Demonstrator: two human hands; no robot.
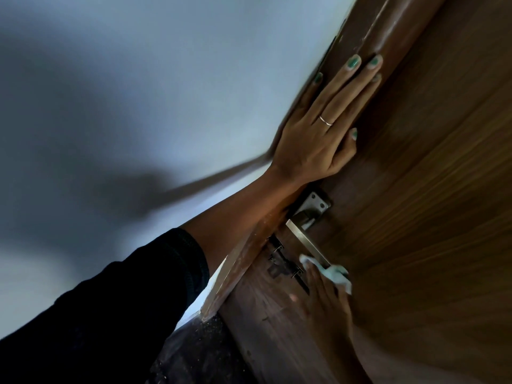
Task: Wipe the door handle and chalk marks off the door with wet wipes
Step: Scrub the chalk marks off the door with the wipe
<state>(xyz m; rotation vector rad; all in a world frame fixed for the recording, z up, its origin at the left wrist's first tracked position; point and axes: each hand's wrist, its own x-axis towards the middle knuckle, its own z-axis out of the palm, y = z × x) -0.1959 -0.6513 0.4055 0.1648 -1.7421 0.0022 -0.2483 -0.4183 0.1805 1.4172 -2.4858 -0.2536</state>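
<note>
The view is tilted. A brown wooden door (432, 189) fills the right side. Its metal lever handle (306, 241) juts from a square plate just below my left wrist. My left hand (321, 128) lies flat with straight fingers on the door's edge and frame, above the handle. My right hand (327, 297) grips a white wet wipe (336, 273) wrapped round the free end of the handle. The wipe covers the handle's tip. No chalk marks show on the visible door face.
A pale wall (166, 79) takes up the left, with a dark shadow across it. The brown door frame (249, 253) with scuffed paint runs beside a dark latch plate (279, 259). Speckled dark floor (194, 347) shows at the bottom.
</note>
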